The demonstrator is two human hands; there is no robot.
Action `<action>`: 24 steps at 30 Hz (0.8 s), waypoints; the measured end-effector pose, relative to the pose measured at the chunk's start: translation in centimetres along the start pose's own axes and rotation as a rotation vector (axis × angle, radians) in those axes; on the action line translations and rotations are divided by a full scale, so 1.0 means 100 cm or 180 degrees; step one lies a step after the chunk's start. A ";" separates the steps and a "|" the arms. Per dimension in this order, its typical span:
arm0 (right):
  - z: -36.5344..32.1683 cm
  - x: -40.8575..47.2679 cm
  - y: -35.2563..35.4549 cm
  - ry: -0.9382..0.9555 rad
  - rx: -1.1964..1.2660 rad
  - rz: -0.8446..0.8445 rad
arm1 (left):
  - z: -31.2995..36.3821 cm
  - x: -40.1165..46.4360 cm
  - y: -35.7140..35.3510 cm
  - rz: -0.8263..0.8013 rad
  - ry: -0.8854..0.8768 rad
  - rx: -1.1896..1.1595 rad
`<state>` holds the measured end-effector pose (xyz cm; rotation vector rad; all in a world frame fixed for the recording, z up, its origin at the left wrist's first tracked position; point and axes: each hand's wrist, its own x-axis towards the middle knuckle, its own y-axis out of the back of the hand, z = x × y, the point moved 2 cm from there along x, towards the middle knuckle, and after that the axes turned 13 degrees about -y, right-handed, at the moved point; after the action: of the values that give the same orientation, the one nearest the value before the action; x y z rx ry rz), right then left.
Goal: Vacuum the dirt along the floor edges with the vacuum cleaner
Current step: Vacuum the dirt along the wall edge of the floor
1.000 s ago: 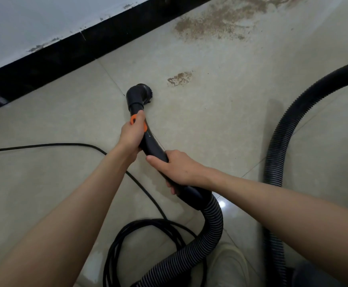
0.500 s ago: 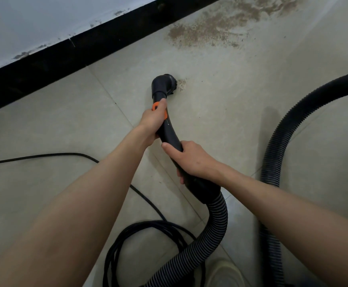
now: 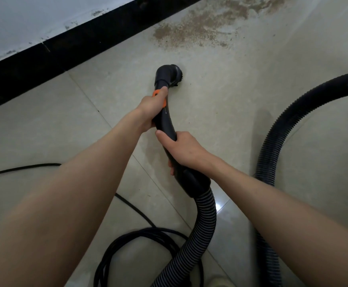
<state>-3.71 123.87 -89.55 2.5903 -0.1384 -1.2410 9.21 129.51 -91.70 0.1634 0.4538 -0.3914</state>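
Left of the left hand, a black cord [image 3: 19,168] trails across the floor [image 3: 44,131], and the black baseboard [image 3: 44,59] runs up beyond it. The left hand [image 3: 150,108] grips the vacuum handle [image 3: 167,121] at its orange ring [image 3: 158,96]; just ahead of its fingers the brush nozzle [image 3: 170,76] sits on the tile. Just behind it, the right hand [image 3: 181,150] wraps the lower handle, thumb along the top. The ribbed hose [image 3: 202,224] drops below that hand and loops round to its right. Dirt [image 3: 200,27] lies well ahead of both hands, near the baseboard.
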 end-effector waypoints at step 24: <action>0.022 -0.032 -0.011 -0.0058 0.0056 0.0024 | -0.011 -0.041 -0.004 0.0092 -0.0038 0.0039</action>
<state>-7.45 125.13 -88.78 2.5916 -0.1631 -1.2667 5.27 130.79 -90.85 0.1794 0.4367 -0.3668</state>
